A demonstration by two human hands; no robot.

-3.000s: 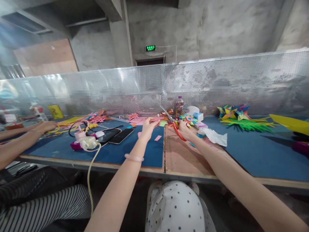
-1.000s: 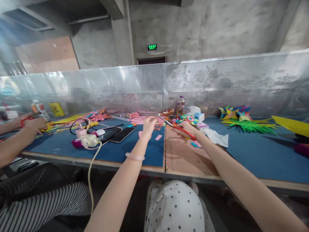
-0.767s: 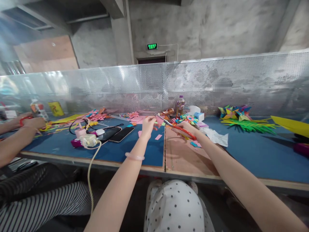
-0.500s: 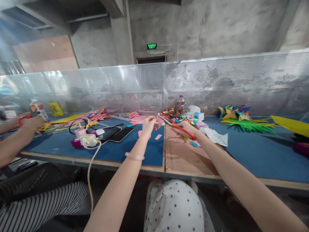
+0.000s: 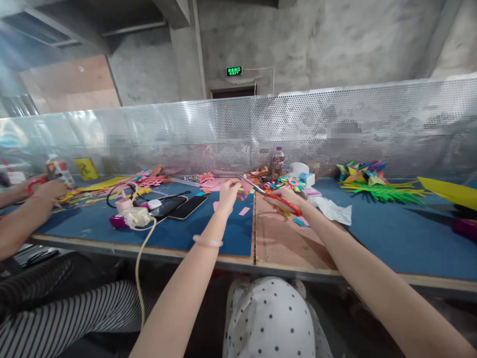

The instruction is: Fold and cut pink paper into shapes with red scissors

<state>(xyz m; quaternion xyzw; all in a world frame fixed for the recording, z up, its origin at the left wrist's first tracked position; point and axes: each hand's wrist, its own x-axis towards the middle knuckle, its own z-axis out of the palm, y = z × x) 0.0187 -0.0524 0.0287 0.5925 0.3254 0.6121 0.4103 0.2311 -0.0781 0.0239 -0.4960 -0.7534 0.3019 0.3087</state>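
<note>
My left hand point(image 5: 228, 196) is stretched out over the blue table mat and pinches a small piece of pink paper point(image 5: 246, 186). My right hand point(image 5: 285, 199) grips red-handled scissors point(image 5: 278, 198); their blades point left and reach the pink paper. A pale bangle point(image 5: 207, 241) sits on my left forearm. Small pink paper scraps point(image 5: 244, 211) lie on the mat under my hands.
Two phones point(image 5: 187, 207), a charger with a cable point(image 5: 136, 217), paper flowers point(image 5: 291, 183), a bottle point(image 5: 276, 164), white tissue point(image 5: 333, 210) and colourful folded stars point(image 5: 359, 172) lie on the table. Another person's hands point(image 5: 48, 189) work at the far left. A perforated metal screen point(image 5: 335, 129) backs the table.
Over three seconds the scissors turned from pointing up to lying flat, blades at the pink paper. In the last second my hands barely move.
</note>
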